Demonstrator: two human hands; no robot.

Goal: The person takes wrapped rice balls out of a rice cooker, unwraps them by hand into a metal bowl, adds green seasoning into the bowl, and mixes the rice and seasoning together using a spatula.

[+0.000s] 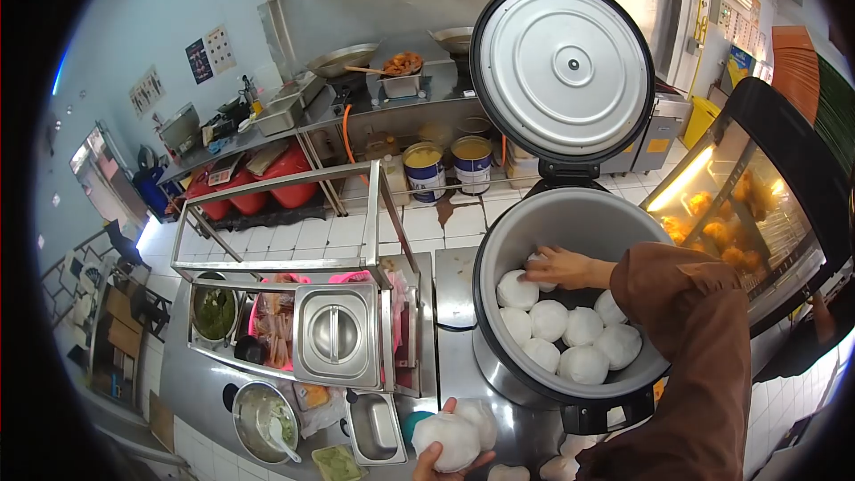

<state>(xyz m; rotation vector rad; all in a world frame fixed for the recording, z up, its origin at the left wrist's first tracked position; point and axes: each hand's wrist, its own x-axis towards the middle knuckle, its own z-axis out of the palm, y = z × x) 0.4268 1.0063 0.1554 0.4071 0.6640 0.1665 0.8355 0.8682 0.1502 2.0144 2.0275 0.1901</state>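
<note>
A large rice cooker (534, 207) stands with its round silver lid (563, 71) raised. Several round white wrapped bundles (583, 327) lie together inside the pot. My right hand (563, 267) reaches into it from the right, fingers curled down on a bundle near the inner left wall; that bundle is mostly hidden under the hand. At the lower edge of the view, my left hand (430, 461) holds another round white bundle (448, 442) in front of the cooker. Beside it, a further white bundle (482, 421) rests on the steel counter.
Left of the cooker are a steel rack (276, 267), a lidded steel pan (336, 331), an open steel pan (375, 428) and a bowl with a white spoon (267, 420). A lit glass case (739, 205) with fried food stands close on the right. More white bundles (509, 473) lie below.
</note>
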